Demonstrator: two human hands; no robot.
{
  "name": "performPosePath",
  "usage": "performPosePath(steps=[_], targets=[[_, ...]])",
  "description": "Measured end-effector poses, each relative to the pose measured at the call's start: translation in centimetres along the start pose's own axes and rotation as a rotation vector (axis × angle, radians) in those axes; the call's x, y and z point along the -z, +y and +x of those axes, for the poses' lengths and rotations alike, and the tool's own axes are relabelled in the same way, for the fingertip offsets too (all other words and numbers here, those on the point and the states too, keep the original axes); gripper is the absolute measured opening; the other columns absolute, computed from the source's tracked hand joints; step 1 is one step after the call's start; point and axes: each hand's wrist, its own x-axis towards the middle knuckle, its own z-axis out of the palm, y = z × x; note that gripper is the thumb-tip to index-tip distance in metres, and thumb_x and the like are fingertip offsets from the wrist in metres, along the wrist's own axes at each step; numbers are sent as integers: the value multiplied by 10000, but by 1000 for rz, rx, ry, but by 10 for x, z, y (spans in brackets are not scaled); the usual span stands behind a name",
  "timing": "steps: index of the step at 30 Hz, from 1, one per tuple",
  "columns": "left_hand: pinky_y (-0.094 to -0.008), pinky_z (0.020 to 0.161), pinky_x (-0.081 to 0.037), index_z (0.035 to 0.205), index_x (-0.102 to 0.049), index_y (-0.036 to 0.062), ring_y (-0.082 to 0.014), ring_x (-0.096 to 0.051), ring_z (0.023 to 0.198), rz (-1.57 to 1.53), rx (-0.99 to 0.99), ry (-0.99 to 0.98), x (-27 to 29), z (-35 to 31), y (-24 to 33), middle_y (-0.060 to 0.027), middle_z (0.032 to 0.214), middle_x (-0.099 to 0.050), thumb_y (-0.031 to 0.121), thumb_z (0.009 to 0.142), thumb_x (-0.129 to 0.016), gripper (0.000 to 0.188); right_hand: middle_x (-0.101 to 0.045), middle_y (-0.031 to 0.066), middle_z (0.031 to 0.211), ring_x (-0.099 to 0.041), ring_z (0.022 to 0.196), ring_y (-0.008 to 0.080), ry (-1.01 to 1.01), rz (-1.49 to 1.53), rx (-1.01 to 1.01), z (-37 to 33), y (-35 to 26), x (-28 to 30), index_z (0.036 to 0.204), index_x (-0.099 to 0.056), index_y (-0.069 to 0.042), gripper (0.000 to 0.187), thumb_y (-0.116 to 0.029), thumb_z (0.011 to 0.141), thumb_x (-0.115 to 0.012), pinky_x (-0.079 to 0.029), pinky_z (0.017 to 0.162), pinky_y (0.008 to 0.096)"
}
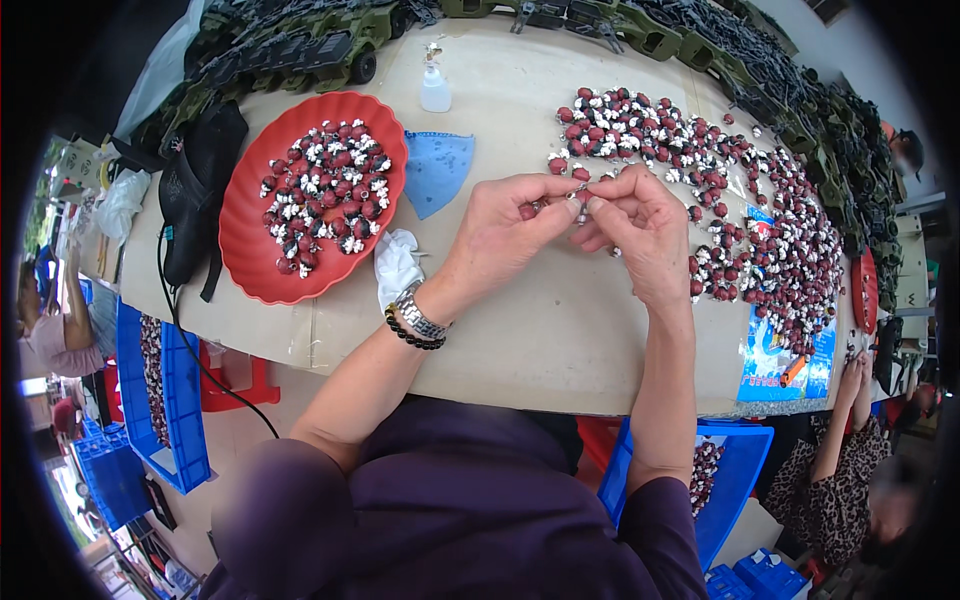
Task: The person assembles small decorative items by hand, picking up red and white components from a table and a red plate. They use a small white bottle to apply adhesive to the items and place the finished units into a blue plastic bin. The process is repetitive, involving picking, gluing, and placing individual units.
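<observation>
My left hand [500, 235] and my right hand [645, 230] meet above the table, thumbs and forefingers pinched together. Between the fingertips is a small dark-red trinket [584, 196] with a shiny metal fitting; its finer parts are too small to make out. More dark red shows under the left fingers. To the right, many like red, black and white trinkets [770, 262] lie in a wide loose heap. A scalloped red plate [243, 262] at the left bears a pile of the same pieces.
Beside the plate are a blue cloth [438, 168], a crumpled white tissue [399, 266] and a white bottle [435, 90]. A black bag [200, 190] with a cord lies left. Green toy vehicles [330, 58] line the far edge. Blue crates [185, 410] stand below; a co-worker's hands [852, 375] show right.
</observation>
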Motion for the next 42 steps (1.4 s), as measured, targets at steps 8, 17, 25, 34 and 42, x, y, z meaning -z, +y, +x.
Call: performPosePath(steps=[8, 17, 25, 34, 42], targets=[[-215, 595, -451, 1081, -665, -32, -58, -541, 673, 139, -144, 42, -1, 1, -8, -76, 833, -662, 92, 855, -602, 265, -666, 102, 817, -676, 666, 162, -11, -19, 3, 1, 3, 1, 922, -577, 14, 58, 30, 866, -582, -558, 566, 250], [-195, 571, -410, 1080, -660, -27, -35, -499, 654, 245, -227, 43, 0, 1, -12, -16, 788, -620, 59, 842, -609, 258, -663, 112, 779, -679, 642, 180, -48, 60, -53, 4, 9, 2, 924, -570, 24, 67, 31, 857, -575, -573, 570, 267], [-197, 568, -410, 1067, -662, -27, -33, -499, 653, 251, -229, 54, 0, 2, -16, -12, 769, -613, 74, 846, -608, 249, -653, 23, 757, -589, 658, 39, -61, 229, -151, 5, 9, -1, 860, -581, -25, 61, 7, 826, -620, -436, 608, 187], [-199, 558, -419, 1047, -664, -33, -36, -514, 642, 280, -215, 53, 1, 1, -15, -32, 790, -639, 83, 842, -619, 240, -653, 22, 773, -587, 671, 38, -57, 261, -143, 5, 12, -2, 858, -585, -21, 60, 8, 823, -625, -439, 620, 193], [-203, 560, -427, 1042, -665, -35, -47, -531, 647, 309, -247, 68, 1, 2, -14, -58, 806, -657, 74, 833, -629, 238, -648, 12, 770, -561, 651, 27, -43, 253, -147, 5, 13, -2, 864, -591, -22, 70, 14, 813, -624, -421, 615, 182]])
